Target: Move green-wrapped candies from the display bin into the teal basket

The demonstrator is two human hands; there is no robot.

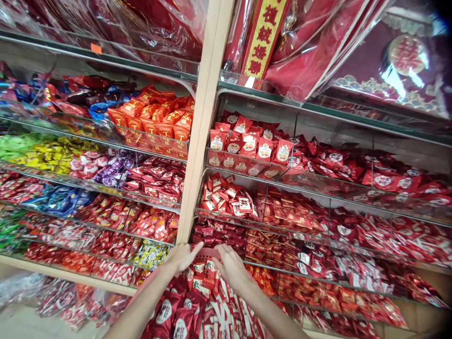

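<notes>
A pink plastic basket (207,254) sits low in the middle of the view, heaped with red and white sweet packets (197,301). My left hand (181,258) is closed on the far rim of the basket at its left corner. Just to its right, my right hand (231,266) curls its fingers over the same rim. Both forearms reach up from the bottom edge over the packets. The basket is held against the lower glass-fronted shelves, right below a bin of dark red sweets (217,234).
Tiers of glass-fronted bins hold wrapped sweets on both sides of a beige upright post (197,155). Orange packets (155,117) lie at upper left, red biscuit packets (247,141) at upper right. Red cloth goods in clear plastic (353,47) fill the top shelf. Bagged sweets (63,301) lie at lower left.
</notes>
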